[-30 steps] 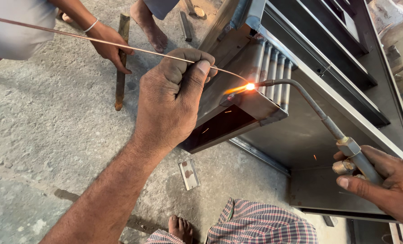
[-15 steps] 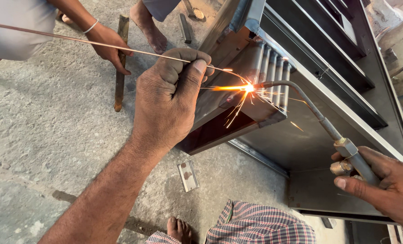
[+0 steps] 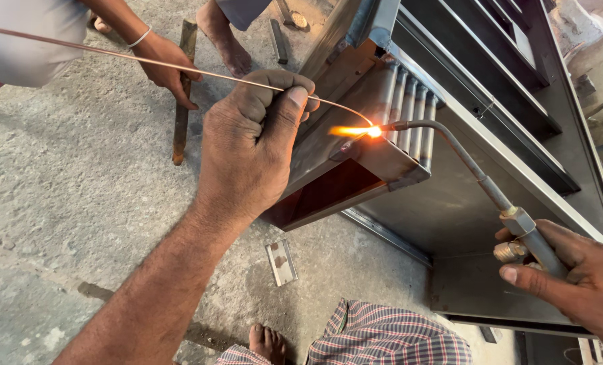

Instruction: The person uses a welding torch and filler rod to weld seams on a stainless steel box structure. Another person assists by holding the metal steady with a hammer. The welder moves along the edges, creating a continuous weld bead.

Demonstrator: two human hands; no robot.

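A thin rod and a small flame meet at the metal box.

The left hand (image 3: 250,145) is in the middle of the frame, its fingers (image 3: 274,91) curled tight around a long thin rod (image 3: 146,61). The rod runs from the upper left of the frame to the bright flame (image 3: 355,131). The flame sits on the corner of a metal box (image 3: 355,162) with ribbed pipes (image 3: 409,108), just right of the middle. The right hand (image 3: 571,277) is at the lower right, its fingers wrapped around the handle of a torch (image 3: 524,230). The torch's bent pipe reaches up to the flame. At the top left, another person's hand (image 3: 169,64) rests by a rusty bar (image 3: 182,94) on the concrete floor (image 3: 65,189). A small flat metal piece (image 3: 281,261) lies on the floor below the box.
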